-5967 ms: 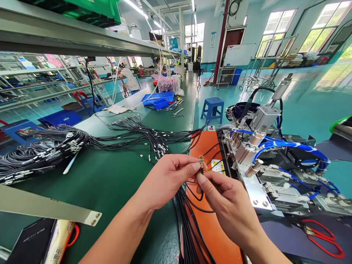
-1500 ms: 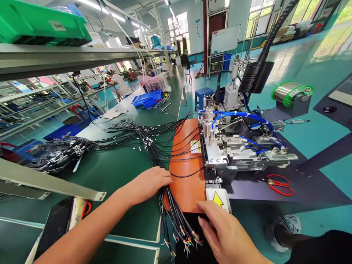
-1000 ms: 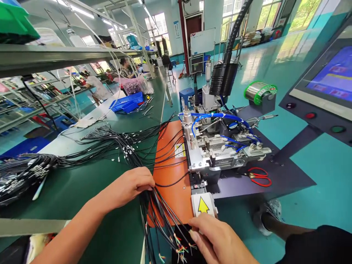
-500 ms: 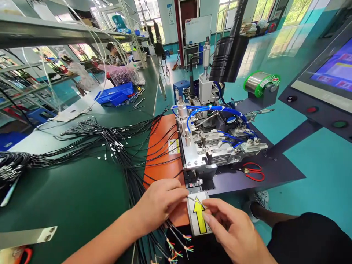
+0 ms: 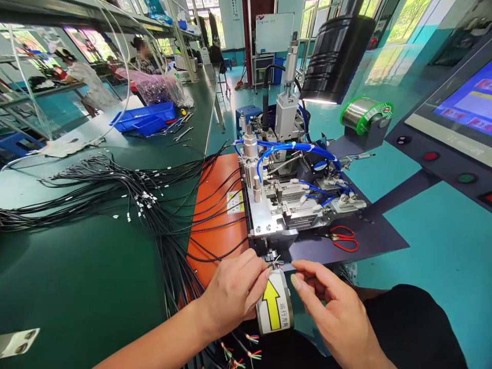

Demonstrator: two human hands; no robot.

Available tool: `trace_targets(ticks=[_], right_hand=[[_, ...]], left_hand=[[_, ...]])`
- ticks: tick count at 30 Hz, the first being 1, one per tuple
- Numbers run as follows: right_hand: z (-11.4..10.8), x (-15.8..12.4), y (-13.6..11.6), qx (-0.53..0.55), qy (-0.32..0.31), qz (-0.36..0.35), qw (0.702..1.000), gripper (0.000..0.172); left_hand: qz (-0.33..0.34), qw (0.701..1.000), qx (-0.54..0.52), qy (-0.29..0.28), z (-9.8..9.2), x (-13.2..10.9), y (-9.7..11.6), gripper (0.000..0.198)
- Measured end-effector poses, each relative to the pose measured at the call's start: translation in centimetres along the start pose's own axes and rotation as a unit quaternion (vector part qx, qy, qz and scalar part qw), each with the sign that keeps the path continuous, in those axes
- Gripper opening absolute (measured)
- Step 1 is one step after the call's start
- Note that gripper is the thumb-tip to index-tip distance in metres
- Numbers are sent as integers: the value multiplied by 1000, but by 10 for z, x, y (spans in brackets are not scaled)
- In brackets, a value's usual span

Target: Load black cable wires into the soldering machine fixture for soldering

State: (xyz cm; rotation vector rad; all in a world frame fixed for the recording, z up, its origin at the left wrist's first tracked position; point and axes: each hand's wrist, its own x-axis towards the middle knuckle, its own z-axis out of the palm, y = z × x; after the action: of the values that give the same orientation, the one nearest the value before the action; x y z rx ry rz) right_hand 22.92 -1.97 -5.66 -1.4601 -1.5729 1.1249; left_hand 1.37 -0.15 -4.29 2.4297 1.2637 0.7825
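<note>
My left hand (image 5: 240,287) pinches a black cable near its end, and the cable's thin coloured wires (image 5: 277,262) fan out past the fingertips. Just to the right, my right hand (image 5: 332,302) is apart from the wires, with a gap between thumb and index finger and nothing visible between them. Beneath both hands sits a white label with a yellow arrow (image 5: 272,305) at the machine's near end. Several cables with stripped coloured ends (image 5: 251,353) hang below my left hand. Black cables cross the orange plate (image 5: 219,179) to the metal machine (image 5: 265,212).
Red-handled scissors (image 5: 345,239) lie on the machine's dark base. A solder spool (image 5: 367,115), a black lamp (image 5: 334,61) and a screen panel (image 5: 461,123) stand to the right. Cable bundles (image 5: 142,197) and a blue tray (image 5: 144,119) are on the green table. Two people are at the back left.
My right hand has come off the wire end and moved slightly right. The coloured wires at my left fingertips now show spread out. The view has shifted a little.
</note>
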Motion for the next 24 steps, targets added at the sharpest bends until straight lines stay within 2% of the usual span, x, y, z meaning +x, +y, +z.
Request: trace_targets(ticks=[4, 8, 17, 24], right_hand=[[9, 5, -1, -22, 13, -86, 996, 20], [18, 7, -2, -30, 43, -156, 986, 25], [27, 5, -6, -59, 77, -247, 964, 34], [32, 5, -8, -54, 81, -262, 960, 33]], left_hand=[[-18, 999, -27, 15, 5, -2, -3, 22], [-38, 998, -44, 27, 6, -1, -4, 22], [-41, 998, -39, 34, 8, -1, -5, 23], [-48, 998, -30, 35, 10, -2, -6, 23]])
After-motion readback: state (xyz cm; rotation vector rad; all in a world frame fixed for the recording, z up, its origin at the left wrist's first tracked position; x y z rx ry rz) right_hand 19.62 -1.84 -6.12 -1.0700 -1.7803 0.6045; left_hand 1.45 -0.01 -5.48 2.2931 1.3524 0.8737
